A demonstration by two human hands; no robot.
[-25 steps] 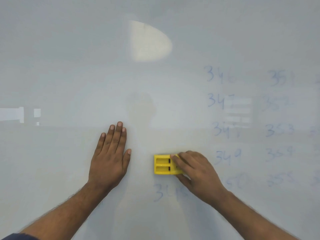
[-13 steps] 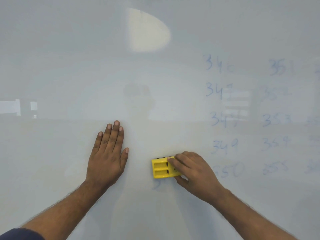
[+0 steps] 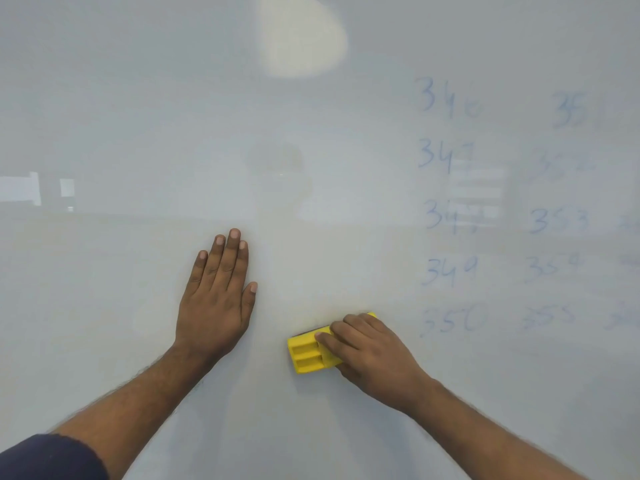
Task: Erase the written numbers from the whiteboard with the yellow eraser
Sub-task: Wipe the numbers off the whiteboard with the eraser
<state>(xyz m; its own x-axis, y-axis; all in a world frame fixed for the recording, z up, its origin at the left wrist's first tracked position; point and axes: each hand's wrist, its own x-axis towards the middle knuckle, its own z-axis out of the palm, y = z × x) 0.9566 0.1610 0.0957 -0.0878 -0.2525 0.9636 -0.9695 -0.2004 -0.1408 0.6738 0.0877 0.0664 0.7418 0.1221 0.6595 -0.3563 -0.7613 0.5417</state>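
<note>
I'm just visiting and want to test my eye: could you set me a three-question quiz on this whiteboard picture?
1. True or false: the left hand lies flat on the whiteboard with straight fingers.
2. Which hand grips the eraser? A) left B) right C) both
3. Fill in: the numbers not yet wiped lie to the ____ of the eraser.

Key
1. True.
2. B: the right hand curls round the eraser's right end.
3. Right: faint blue columns, starting 346 to 350, then a further column in the 350s that is too blurred to read in full.
</note>
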